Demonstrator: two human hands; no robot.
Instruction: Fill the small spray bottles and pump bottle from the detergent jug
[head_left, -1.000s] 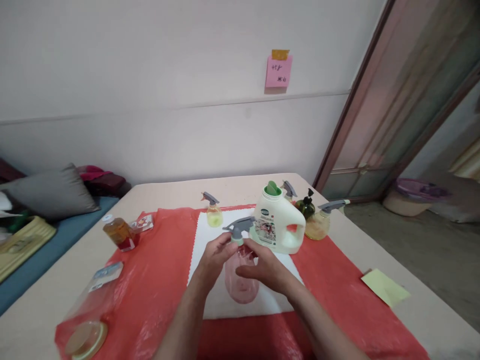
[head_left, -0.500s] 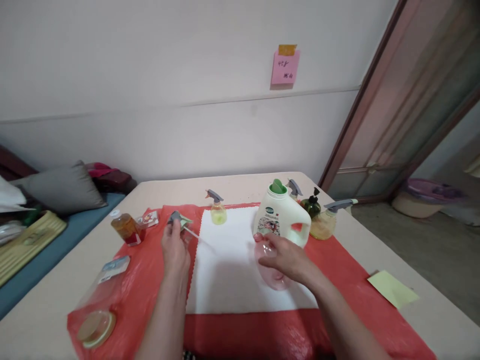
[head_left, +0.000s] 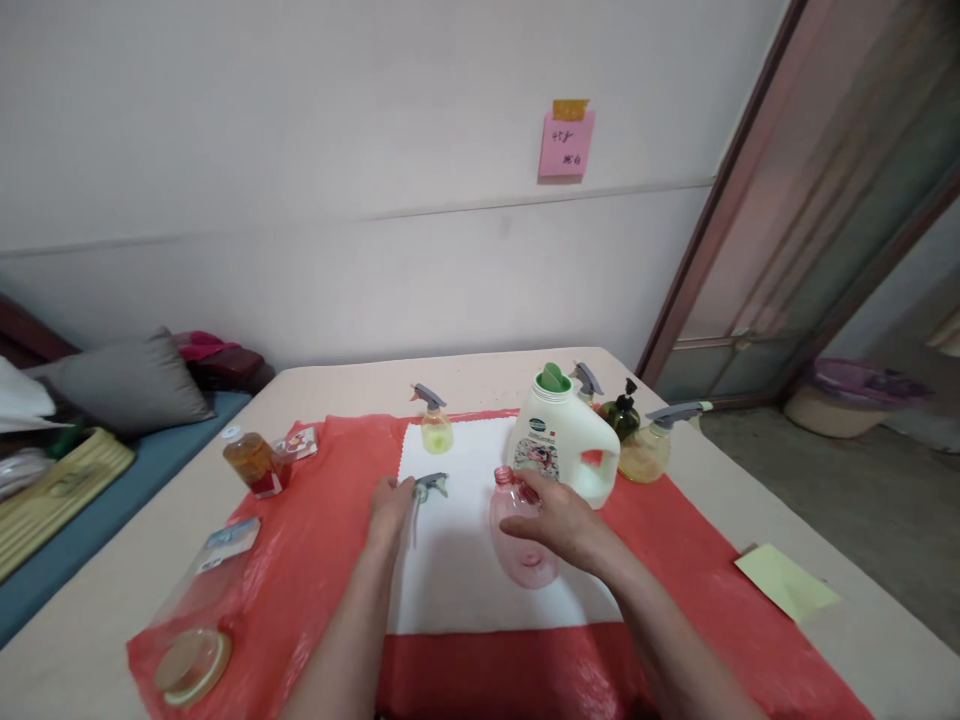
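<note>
My left hand is closed at the edge of a white cloth, its fingertips on one end of a grey spray head. The spray head's thin tube points downward, towards me. To the right, my right hand is wrapped round the side of a clear pink bottle. The bottle's threaded neck is uncovered, and its body leans over the cloth. Directly behind stands a large pale-green detergent jug with a green piece in its mouth.
A small spray bottle with yellow liquid stands at the cloth's back edge. Right of the jug are a dark pump bottle and a yellowish spray bottle. An amber bottle and a round-lidded clear container lie left, on red plastic sheeting.
The spray head has come off the pink bottle in my left hand, swung left, then returned over the cloth. My right hand has moved the bottle to the right and tilted it.
</note>
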